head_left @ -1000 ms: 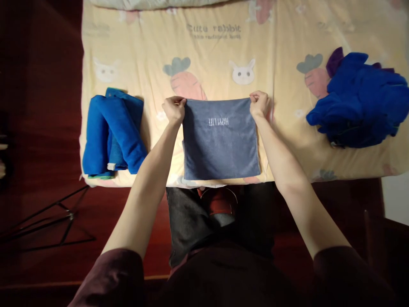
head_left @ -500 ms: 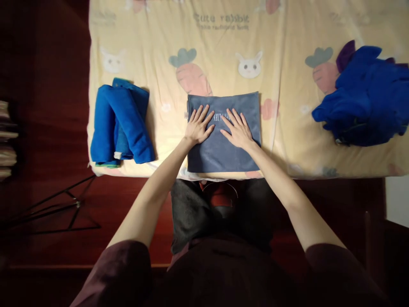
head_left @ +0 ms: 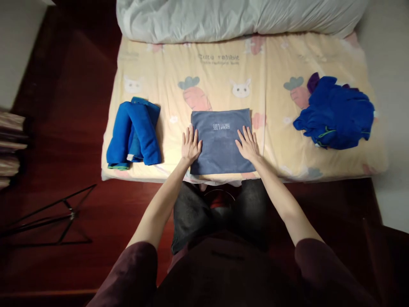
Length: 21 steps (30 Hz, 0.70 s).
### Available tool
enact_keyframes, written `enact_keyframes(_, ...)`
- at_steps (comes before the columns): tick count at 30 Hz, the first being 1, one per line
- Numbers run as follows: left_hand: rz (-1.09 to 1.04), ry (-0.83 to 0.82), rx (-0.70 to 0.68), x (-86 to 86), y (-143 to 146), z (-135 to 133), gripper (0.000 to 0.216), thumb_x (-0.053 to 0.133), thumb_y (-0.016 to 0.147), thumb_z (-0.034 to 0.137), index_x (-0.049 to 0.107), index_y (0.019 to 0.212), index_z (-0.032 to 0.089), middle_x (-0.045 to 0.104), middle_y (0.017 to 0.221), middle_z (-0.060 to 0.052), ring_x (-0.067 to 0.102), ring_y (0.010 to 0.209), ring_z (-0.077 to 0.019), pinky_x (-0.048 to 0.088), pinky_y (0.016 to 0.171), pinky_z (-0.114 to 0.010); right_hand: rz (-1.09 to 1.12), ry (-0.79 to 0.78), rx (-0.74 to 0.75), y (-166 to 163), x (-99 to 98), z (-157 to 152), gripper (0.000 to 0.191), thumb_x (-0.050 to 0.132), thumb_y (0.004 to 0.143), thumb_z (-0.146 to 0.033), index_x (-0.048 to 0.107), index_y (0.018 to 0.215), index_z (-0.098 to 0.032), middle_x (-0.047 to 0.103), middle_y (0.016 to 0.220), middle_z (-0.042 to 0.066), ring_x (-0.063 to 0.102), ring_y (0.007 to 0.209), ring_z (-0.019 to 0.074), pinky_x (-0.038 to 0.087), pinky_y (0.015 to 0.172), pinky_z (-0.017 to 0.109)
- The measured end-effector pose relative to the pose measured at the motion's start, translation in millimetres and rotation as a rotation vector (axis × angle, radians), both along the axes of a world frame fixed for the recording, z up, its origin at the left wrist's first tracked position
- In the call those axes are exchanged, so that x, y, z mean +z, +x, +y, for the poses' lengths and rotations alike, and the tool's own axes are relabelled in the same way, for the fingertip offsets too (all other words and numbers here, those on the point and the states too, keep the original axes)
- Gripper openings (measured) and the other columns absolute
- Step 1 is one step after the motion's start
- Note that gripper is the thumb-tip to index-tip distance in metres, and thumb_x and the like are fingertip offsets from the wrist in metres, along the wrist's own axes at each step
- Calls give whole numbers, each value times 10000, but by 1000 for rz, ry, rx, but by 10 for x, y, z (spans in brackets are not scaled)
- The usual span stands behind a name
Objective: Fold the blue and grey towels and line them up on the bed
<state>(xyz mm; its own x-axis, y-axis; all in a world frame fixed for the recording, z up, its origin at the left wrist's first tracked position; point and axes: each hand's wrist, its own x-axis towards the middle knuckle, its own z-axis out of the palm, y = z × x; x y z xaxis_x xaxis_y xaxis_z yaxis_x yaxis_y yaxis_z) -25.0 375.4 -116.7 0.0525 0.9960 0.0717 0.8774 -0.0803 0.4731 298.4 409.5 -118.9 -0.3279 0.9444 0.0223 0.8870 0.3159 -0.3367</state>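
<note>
A grey-blue rectangular cloth point(head_left: 220, 149), with "HAPPY LIFE" printed upside down near its far edge, lies flat at the front of the bed. On its left edge rests my left hand point(head_left: 191, 146), palm down, fingers spread. My right hand point(head_left: 248, 145) lies flat at the right edge, its fingers apart too. Neither hand grips anything. To the left, two rolled or folded blue towels point(head_left: 136, 134) lie one across the other, a small white tag showing. A crumpled heap of blue cloth point(head_left: 338, 115) with a purple piece sits to the right.
The bed's yellow sheet point(head_left: 223, 94) bears carrots and rabbits. A pale quilt point(head_left: 223, 19) is bunched along the far side. Black tripod legs point(head_left: 68, 215) stand on the dark red floor point(head_left: 73, 140) at left. A wall point(head_left: 396, 128) is at the right.
My hands have moved apart from the cloth's middle to its left and right edges, uncovering the lettering. The view has shifted, showing the quilt at the far side.
</note>
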Motion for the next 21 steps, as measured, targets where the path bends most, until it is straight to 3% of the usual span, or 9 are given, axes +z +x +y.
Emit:
enact_keyframes(4,-108,-3,29,-4,78,-659,712,358,1048,477,339,1644,87,180,1753,-165,64,1650,-313,6,1339,-568,29,0,-34,156,21,-543,631,329,1097,-463,333,1667,-194,147,1773,94,65,1656,277,87,1330,596)
enact_keyframes(9,-313,15,151,-104,177,-1732,672,453,1027,447,381,1638,176,279,1731,-146,147,1640,-313,36,1341,-560,101,6,-127,255,5,-1322,608,393,1080,-426,370,1651,-217,188,1763,107,138,1648,270,116,1332,575)
enact_keyframes(12,-356,-40,157,-164,267,-2254,678,550,980,422,427,1613,212,259,1742,-131,175,1634,-328,169,1336,-541,147,6,-216,260,-37,-1867,609,408,1070,-428,392,1640,-214,208,1755,119,146,1646,279,117,1337,563)
enact_keyframes(16,-414,-200,111,-199,362,-2528,618,625,926,362,542,1522,221,428,1656,-163,452,1509,-366,381,1251,-523,264,-38,-279,273,-98,-2432,587,442,1038,-418,475,1585,-206,284,1732,124,189,1636,314,205,1324,570)
enact_keyframes(21,-637,-232,197,-217,374,-2467,669,708,889,324,522,1521,202,742,1266,-167,730,1148,-346,513,1106,-505,455,-105,-360,349,-122,-2638,558,491,988,-395,545,1507,-196,591,1521,165,551,1429,315,405,1242,506)
